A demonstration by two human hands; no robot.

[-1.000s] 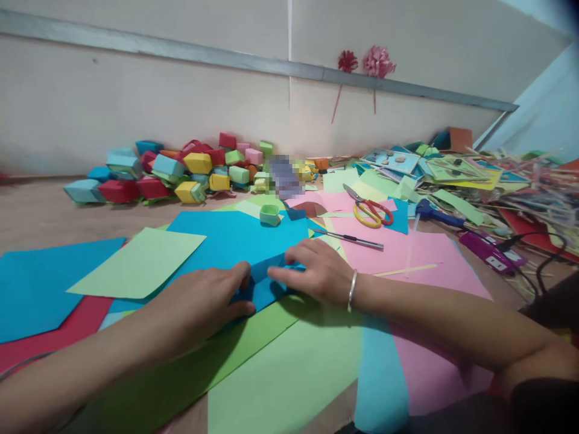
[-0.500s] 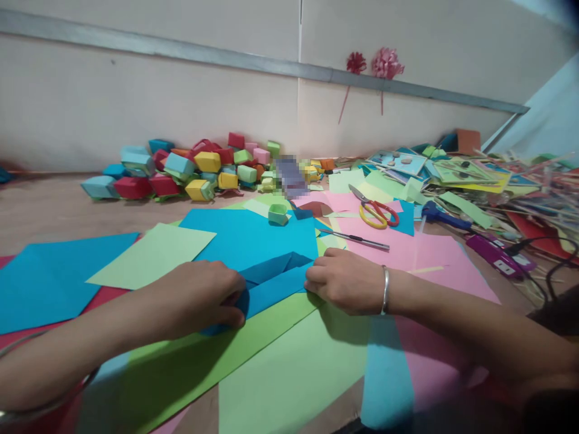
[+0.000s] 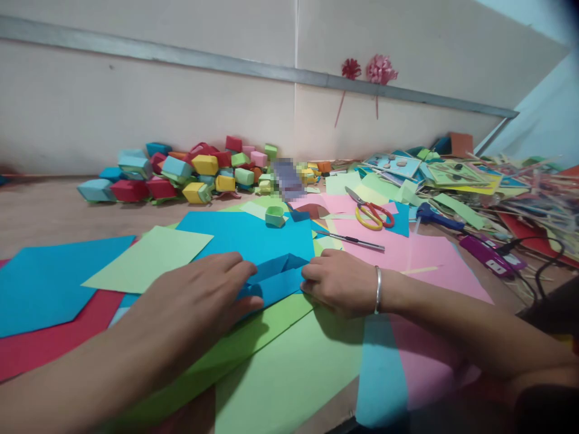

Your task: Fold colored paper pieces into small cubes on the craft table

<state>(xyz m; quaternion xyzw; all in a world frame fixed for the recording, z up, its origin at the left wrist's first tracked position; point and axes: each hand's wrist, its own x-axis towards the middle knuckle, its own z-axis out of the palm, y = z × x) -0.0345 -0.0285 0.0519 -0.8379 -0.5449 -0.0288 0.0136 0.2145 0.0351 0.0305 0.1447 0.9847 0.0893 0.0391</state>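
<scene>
A sheet of blue paper, folded into a narrow strip with a raised flap, lies in front of me on green sheets. My left hand is around its left part, with the thumb on the near side and the fingers across the far side. My right hand, wearing a silver bangle, pinches the strip's right end, its fingertips closed. Just beyond lies a flat blue sheet, with a small green paper box on it. A craft knife rests beyond my right hand.
Scissors with red and yellow handles lie on a pink sheet. Colourful paper boxes are heaped by the wall. At right are a blue glue gun, a purple power strip with cables and piled paper scraps.
My left hand has slid right along the folded blue paper, closer to my right hand. My right hand keeps its pinch on the right end. The view has shifted slightly.
</scene>
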